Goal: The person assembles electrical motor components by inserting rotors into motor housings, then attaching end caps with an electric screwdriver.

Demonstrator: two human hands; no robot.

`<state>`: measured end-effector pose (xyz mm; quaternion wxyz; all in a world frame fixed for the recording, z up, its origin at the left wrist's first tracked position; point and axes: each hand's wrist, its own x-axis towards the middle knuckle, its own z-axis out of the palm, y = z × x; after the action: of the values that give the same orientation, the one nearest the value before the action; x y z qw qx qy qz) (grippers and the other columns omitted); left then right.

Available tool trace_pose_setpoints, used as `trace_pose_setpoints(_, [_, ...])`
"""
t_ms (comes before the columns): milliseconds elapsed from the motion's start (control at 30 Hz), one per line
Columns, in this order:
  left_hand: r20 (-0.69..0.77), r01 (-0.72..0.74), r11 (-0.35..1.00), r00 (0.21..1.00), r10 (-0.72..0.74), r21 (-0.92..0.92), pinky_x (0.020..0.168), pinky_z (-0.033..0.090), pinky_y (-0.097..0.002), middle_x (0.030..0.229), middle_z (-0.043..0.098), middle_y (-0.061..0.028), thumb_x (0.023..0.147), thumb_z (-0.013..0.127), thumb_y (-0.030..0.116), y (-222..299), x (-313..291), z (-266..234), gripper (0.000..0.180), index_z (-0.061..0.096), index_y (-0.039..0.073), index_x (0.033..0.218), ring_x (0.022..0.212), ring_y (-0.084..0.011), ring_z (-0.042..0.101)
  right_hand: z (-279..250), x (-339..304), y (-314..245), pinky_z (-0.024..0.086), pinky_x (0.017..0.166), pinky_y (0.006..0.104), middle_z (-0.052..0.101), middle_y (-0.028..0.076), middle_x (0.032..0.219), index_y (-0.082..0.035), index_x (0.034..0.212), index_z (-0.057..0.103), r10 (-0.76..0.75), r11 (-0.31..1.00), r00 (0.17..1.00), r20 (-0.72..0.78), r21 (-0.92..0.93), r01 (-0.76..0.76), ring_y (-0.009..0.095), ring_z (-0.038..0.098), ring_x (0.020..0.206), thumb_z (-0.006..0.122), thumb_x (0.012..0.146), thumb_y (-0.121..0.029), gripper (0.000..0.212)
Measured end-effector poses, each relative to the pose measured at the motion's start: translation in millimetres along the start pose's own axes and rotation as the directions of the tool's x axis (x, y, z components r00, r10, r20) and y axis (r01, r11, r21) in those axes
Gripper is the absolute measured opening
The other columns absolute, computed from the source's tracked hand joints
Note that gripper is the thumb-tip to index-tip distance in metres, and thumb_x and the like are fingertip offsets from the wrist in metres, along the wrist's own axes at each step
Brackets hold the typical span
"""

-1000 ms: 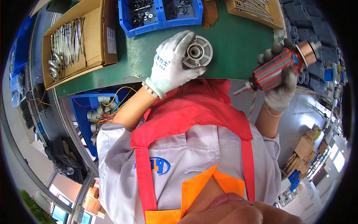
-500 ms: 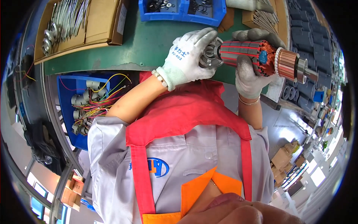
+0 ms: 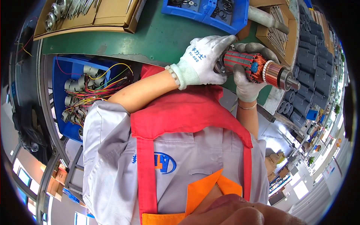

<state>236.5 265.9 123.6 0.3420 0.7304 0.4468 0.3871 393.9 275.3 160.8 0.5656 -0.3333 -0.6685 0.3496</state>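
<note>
A motor armature (image 3: 240, 59) lies crosswise in front of me over the green bench. It has a grey, red-striped core, copper windings and a copper commutator (image 3: 273, 73) toward its right end, where a steel shaft (image 3: 293, 83) sticks out. My right hand (image 3: 245, 89), in a grey-stained white glove, is closed around the core, thumb on the near side and fingers over the far side. My left hand (image 3: 205, 60), gloved in white, grips a round silver metal end piece (image 3: 219, 66) at the armature's left end. Its palm and fingers hide most of that piece.
Beyond my hands stands a blue divided bin (image 3: 204, 17) of small rings and washers. Cardboard boxes of metal rods sit far left (image 3: 112, 27) and far right (image 3: 260, 35). At lower left, a blue crate (image 3: 60, 112) holds wired parts. Dark grey cylinders (image 3: 309, 56) are stacked at right.
My head view has shifted, so the bins sit farther right and higher. The armature's shaft end now tips more toward me. Less of the metal end piece shows beside my left hand.
</note>
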Motion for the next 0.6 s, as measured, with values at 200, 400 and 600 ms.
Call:
trace_pose_setpoints(200, [-0.058,-0.102,0.992,0.993,0.098,-0.074,0.107,0.037,-0.0462,0.140,0.046,-0.0210,0.062,0.080,0.034,-5,-5,4,0.094,0.039,0.000,0.140,0.129,-0.0380,0.046,-20,-2,-4,0.054,0.090,0.0386,0.058,0.017,0.119,-0.004,0.133,0.036,0.020,0.998,0.989,0.148,-0.057,-0.012,0.024,0.062,0.105,0.080,0.067,0.000,0.080])
trace_pose_setpoints(400, [-0.001,-0.089,0.994,0.996,0.089,-0.070,0.107,0.038,-0.0438,0.136,0.049,-0.0254,0.059,0.086,0.031,-11,-4,8,0.099,0.039,-0.004,0.139,0.126,-0.0398,0.048,-89,47,23,0.046,0.100,0.0373,0.047,0.016,0.138,-0.001,0.137,0.043,0.177,0.971,0.924,-0.340,0.212,-0.108,0.025,0.051,0.122,0.058,0.096,-0.029,0.052])
trace_pose_setpoints(600, [-0.004,-0.058,0.998,0.998,0.058,-0.029,0.105,0.041,-0.0413,0.134,0.052,-0.0246,0.059,0.089,0.030,-3,6,16,0.101,0.039,-0.005,0.139,0.124,-0.0384,0.051,-134,85,97,0.046,0.091,0.0295,0.066,0.006,0.104,0.002,0.110,0.063,0.073,0.888,0.959,-0.275,-0.420,-0.188,0.016,0.059,0.098,0.066,0.090,-0.020,0.030])
